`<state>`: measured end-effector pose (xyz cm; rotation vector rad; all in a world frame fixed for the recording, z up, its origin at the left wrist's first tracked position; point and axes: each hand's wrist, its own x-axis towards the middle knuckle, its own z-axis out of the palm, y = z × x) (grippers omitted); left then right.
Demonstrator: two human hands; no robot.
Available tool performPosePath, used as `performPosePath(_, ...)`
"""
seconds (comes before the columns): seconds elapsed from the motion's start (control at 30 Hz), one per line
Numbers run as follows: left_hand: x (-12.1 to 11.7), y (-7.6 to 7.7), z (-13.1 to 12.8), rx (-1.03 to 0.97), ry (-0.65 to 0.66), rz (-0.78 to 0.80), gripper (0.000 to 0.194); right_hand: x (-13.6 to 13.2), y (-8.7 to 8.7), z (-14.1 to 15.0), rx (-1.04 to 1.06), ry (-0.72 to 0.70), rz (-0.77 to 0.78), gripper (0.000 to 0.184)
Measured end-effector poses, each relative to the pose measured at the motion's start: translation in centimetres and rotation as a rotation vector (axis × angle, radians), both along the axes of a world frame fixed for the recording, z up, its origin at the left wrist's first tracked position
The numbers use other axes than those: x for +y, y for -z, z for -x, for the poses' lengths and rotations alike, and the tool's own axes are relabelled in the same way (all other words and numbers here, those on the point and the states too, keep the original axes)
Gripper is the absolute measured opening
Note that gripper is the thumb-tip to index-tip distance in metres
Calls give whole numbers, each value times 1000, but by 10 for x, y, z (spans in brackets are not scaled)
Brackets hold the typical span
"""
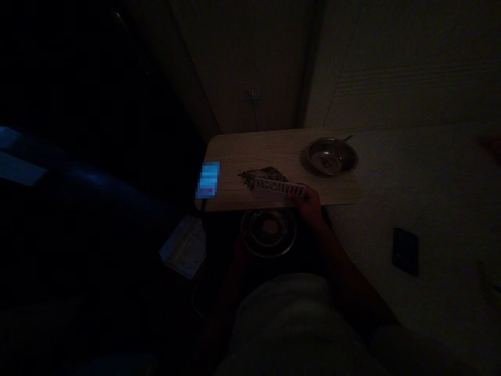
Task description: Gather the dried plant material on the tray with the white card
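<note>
Nearest us, a round, shiny metal bowl (287,236) sits just short of the table's near edge, with pale matter inside. Our left hand (242,243) is at its left rim; in this dimness we cannot tell how its fingers stand. Left of the bowl, below the near left corner, is a pale, boxy object (186,248).

Our right hand (309,202) has its fingers closed on the right end of a long, pale, slotted plastic strip (279,187), held over the near edge of the light wooden table (227,151). The strip's long axis runs nearly along that edge, its free end pointing left and slightly away from us. It overlaps the near side of a loose, dark, leafy-looking heap (266,173).

A blue-glowing rectangular screen (209,180) stands by the left edge; toward the far right corner sits a wide, silvery metal bowl (315,156) with a utensil (347,139) leaning out.
</note>
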<state>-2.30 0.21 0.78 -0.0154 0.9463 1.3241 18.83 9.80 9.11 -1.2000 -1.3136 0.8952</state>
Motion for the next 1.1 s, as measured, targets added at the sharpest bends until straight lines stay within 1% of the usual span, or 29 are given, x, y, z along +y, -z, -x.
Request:
performPosePath(0.1, 0, 0, 0, 22, -21, 24, 20, -1, -2, -1, 22, -39, 21, 23)
performPosePath(0.2, -1, 0, 0, 2, -7, 21, 21, -3, -5, -2, 52, -101, 45, 22)
performPosePath(0.27, -1, 1, 0, -1, -7, 18, 23, -3, -7, -4, 72, -104, 64, 21)
performPosePath(0.33, -1, 1, 0, 11, -14, 15, 24, -3, -8, -8, 98, -57, 78, 20)
performPosePath(0.43, -1, 3, 2, 22, -8, 15, 26, 0, -9, -16, 133, 83, 61, 19)
performPosePath(0.5, 0, 6, 4, 28, -1, 21, 27, 2, -8, -22, 137, 136, 49, 20)
performPosePath(0.63, 0, 10, 6, 0, 38, 41, 26, 4, -7, -28, 112, 120, 71, 21)
performPosePath(0.7, 0, 11, 6, -12, 38, 15, 26, 5, -6, -26, 88, 148, 62, 23)
performPosePath(0.8, 0, 11, 5, -24, 24, -2, 26, 6, -4, -20, 20, 205, 11, 22)
performPosePath(0.93, -1, 9, 5, -11, 6, 45, 22, 5, -3, -15, -56, 201, -89, 24)
performPosePath(1.1, -2, 5, 4, 20, 26, 14, 27, 3, -4, -9, -90, 234, -137, 23)
